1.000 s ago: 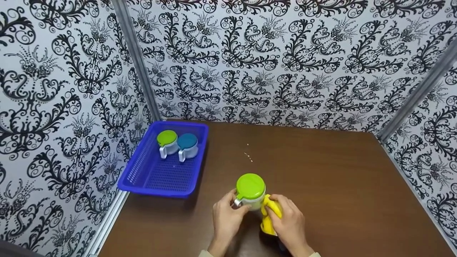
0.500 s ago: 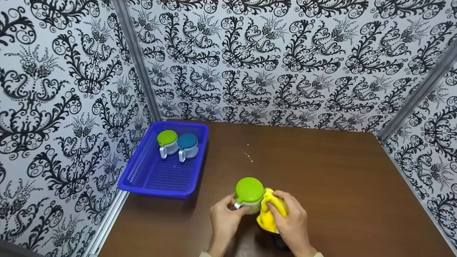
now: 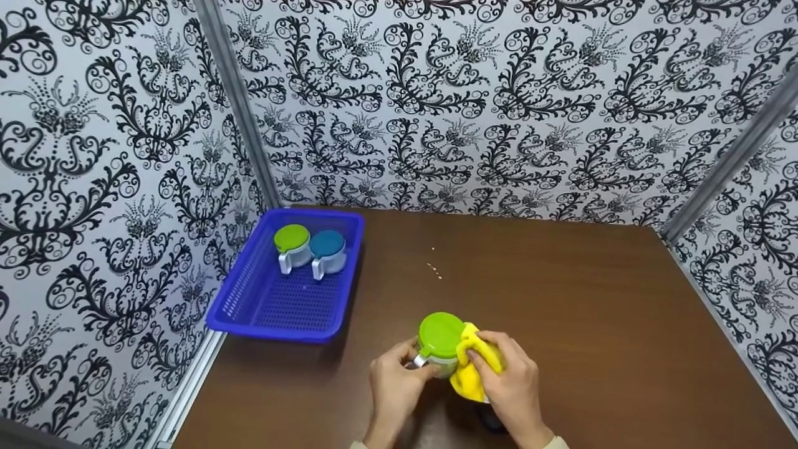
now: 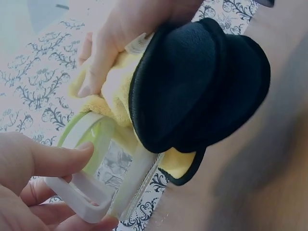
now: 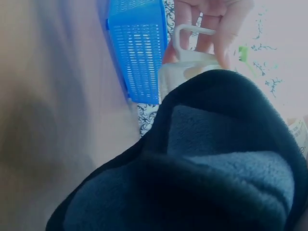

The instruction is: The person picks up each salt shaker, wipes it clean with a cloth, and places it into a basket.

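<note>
A clear seasoning jar (image 3: 441, 335) with a green lid and a white handle (image 4: 89, 204) is above the brown table at the front middle. My left hand (image 3: 396, 381) holds it at the handle side, thumb and fingers around the handle. My right hand (image 3: 514, 381) grips a bunched cloth (image 3: 469, 377), yellow on one side and dark on the other, pressed against the jar's right side near the lid. In the left wrist view the dark side (image 4: 180, 91) hangs over part of the jar. The cloth covers most of the right wrist view, hiding the right fingers there.
A blue perforated basket (image 3: 274, 335) stands at the left of the table (image 3: 580, 312). Inside it are a green-lidded jar (image 3: 293, 246) and a blue-lidded jar (image 3: 328, 252). Small white specks (image 3: 434, 270) lie mid-table. Patterned walls (image 3: 436, 112) enclose the back and sides.
The jar has come slightly nearer the person and now tilts a little. The right hand has shifted the cloth up along the jar's side toward the lid, and more of its yellow side shows.
</note>
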`<state>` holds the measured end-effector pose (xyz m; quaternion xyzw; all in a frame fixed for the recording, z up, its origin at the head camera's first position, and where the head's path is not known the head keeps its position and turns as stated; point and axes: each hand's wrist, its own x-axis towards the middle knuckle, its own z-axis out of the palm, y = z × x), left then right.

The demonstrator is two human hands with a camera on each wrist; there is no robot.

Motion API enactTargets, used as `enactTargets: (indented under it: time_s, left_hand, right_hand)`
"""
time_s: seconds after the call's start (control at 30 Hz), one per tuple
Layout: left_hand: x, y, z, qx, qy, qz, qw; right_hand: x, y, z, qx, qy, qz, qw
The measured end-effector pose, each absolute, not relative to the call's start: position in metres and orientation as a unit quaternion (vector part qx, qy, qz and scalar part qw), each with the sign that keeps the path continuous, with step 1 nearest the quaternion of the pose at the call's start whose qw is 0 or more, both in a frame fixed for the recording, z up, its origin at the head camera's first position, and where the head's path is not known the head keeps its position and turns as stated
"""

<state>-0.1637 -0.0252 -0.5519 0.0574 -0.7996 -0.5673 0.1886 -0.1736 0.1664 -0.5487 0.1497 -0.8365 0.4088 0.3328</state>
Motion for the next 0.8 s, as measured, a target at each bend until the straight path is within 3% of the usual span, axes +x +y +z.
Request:
enactTargets:
  time_s: [0.33,0.8]
  left_hand:
    - [-0.164,-0.027,-0.548,0.043,-0.784,-0.590,0.190]
    - [-0.162,-0.025,-0.544,0.057,-0.760,-0.621,0.186]
  right_hand:
    - [-0.169,0.168,-0.551,0.116,-0.813,0.496,0.280]
    - [-0.168,0.168,-0.561,0.108,-0.805,0.523,0.257]
